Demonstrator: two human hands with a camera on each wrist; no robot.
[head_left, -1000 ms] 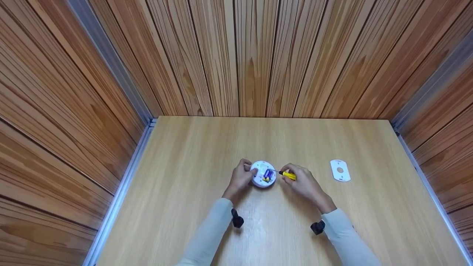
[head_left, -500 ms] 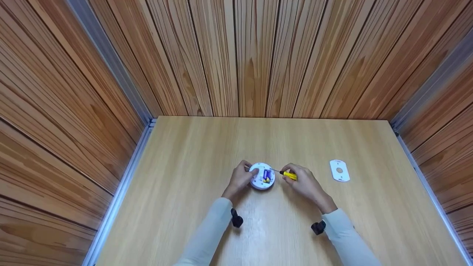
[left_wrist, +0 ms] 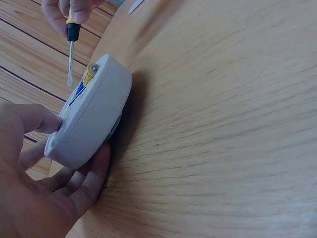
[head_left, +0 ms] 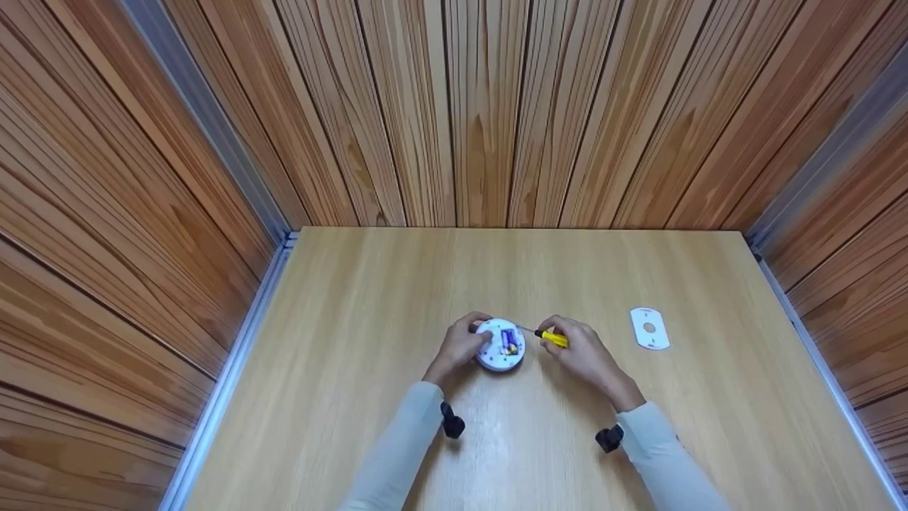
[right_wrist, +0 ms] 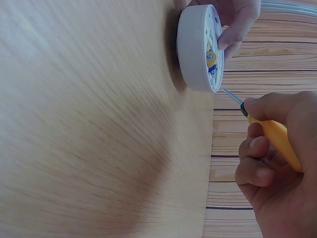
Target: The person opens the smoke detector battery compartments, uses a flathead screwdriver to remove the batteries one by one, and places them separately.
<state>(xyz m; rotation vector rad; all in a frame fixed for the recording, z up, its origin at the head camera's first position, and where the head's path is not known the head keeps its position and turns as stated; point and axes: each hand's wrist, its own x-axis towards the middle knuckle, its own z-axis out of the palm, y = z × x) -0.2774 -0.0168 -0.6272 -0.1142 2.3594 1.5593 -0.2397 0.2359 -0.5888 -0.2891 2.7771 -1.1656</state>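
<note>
My left hand (head_left: 460, 346) grips a round white battery-powered device (head_left: 494, 360) by its left side. The thumb presses on its face and the fingers lie underneath. Blue-and-yellow batteries (head_left: 509, 342) sit in an uncovered compartment on that face. The device is tilted over the table, as the left wrist view shows. My right hand (head_left: 583, 349) holds a flathead screwdriver (head_left: 555, 338) by its yellow handle, thumb along the handle's front end. Its flat tip (left_wrist: 70, 81) stands just off the battery face in the left wrist view; in the right wrist view the shaft (right_wrist: 232, 96) points at the rim.
A flat white plate (head_left: 650, 337) with rounded ends and a central hole lies on the wooden table (head_left: 397, 284), right of my hands. Wood-panelled walls (head_left: 482, 113) enclose the back and both sides. Metal rails (head_left: 234, 383) run along the table's side edges.
The left hand has shifted the device a little left and toward me, turning its batteries more upright in view. The right hand and screwdriver have barely moved, so the gap between them is wider.
</note>
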